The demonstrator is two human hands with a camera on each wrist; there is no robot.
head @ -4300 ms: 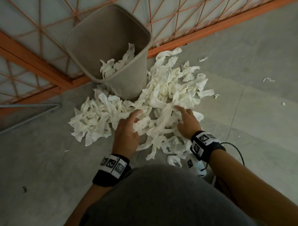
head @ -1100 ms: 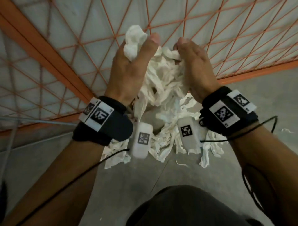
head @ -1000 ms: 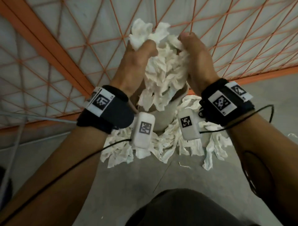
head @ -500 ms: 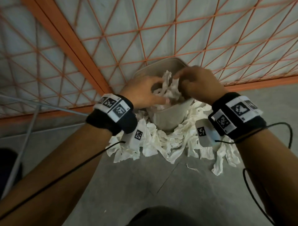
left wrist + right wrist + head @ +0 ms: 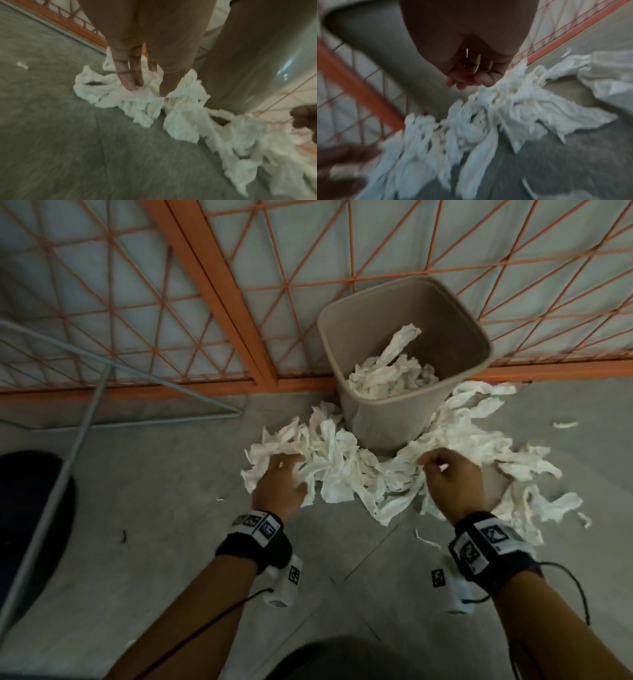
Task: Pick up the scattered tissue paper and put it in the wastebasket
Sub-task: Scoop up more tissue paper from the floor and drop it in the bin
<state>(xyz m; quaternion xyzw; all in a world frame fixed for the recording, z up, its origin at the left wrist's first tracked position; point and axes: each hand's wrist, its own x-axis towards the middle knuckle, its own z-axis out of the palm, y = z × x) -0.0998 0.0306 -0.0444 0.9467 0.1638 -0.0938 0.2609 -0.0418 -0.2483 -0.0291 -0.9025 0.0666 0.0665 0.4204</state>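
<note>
Your left hand (image 5: 279, 484) lies with straight fingers on the tissue paper (image 5: 346, 470) heaped on the floor (image 5: 171, 542) around the near side of the wastebasket (image 5: 387, 419). Your right hand (image 5: 452, 481), fingers loosely curled, grasps nothing. Scoop too little and strips may trail off; reach carelessly and you might tip the wastebasket.

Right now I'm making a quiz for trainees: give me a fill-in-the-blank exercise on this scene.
1. The wastebasket stands against an ____ mesh fence.
2. The left hand touches the tissue paper lying on the ____.
3. The right hand has its fingers ____.
4. Some tissue already lies inside the ____.

Missing words: orange; floor; curled; wastebasket
</note>
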